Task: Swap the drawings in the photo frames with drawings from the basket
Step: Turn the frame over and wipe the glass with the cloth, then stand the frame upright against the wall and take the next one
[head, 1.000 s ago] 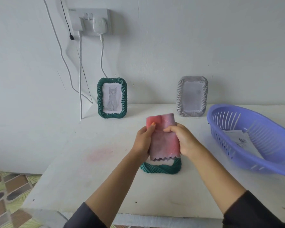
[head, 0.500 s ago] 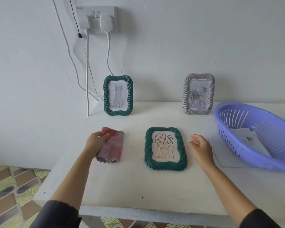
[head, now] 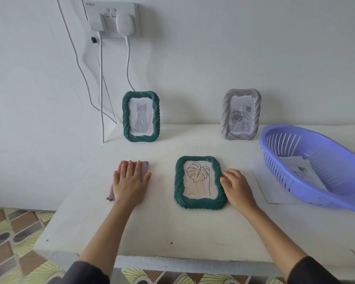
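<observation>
A green frame (head: pixel 200 202) with a leaf drawing lies flat at the table's middle. My right hand (head: pixel 237 184) touches its right edge, fingers loosely curled, holding nothing. My left hand (head: pixel 130 179) lies flat, fingers spread, on a pink cloth (head: pixel 111 189) left of that frame. A second green frame (head: pixel 140 116) with a cat drawing and a grey frame (head: pixel 241 114) with a rose drawing stand against the wall. The purple basket (head: pixel 283 173) at the right holds drawings (head: pixel 295 167).
A loose sheet of paper (head: pixel 270 187) lies partly under the basket. White cables (head: pixel 101 89) hang from a wall socket (head: pixel 112 16) down behind the cat frame. The table's front edge (head: pixel 172 261) is near me, with patterned floor to the left.
The pink cloth went from over the flat frame to the table on the left, where my left hand now lies flat on it. My right hand moved against the frame's right edge.
</observation>
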`<move>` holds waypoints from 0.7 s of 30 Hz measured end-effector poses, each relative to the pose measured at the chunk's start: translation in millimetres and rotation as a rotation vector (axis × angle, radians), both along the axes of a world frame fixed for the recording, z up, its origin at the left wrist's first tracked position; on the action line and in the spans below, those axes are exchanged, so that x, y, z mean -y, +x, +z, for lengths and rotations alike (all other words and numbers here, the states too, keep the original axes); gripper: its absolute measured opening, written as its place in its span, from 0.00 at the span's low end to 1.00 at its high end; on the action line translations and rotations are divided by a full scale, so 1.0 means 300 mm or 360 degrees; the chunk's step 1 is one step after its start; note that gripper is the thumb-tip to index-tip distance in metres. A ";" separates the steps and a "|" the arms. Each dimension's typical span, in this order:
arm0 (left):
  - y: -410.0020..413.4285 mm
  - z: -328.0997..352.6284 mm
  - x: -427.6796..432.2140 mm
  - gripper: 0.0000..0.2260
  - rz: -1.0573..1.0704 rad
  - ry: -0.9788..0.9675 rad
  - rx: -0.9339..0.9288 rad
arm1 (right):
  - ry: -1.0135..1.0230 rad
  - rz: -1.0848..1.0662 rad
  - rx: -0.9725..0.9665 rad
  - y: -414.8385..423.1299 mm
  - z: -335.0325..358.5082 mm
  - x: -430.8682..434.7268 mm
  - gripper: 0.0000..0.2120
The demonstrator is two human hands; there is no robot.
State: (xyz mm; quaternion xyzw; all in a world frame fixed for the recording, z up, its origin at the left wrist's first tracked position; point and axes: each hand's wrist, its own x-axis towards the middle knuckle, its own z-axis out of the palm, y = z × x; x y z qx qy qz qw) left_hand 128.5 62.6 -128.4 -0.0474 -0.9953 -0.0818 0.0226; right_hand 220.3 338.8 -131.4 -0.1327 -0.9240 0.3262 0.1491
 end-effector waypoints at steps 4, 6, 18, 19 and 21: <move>0.012 0.029 -0.040 0.26 0.0102 0.0048 0.0035 | 0.0059 0.0033 0.0034 0.003 -0.004 -0.004 0.17; 0.043 0.052 -0.107 0.26 0.0081 0.0144 -0.0068 | 0.0058 0.0050 0.0039 0.003 -0.004 -0.004 0.17; 0.142 0.085 -0.341 0.16 0.0166 0.0870 0.0290 | -0.0168 0.0081 0.0026 -0.019 0.000 0.004 0.13; 0.140 0.095 -0.341 0.14 0.0187 0.1073 0.0299 | -0.0280 0.0054 0.0010 -0.025 0.005 0.003 0.12; 0.127 0.121 -0.335 0.13 0.0256 0.1569 0.0379 | -0.0521 0.0022 -0.0016 -0.037 0.025 0.006 0.09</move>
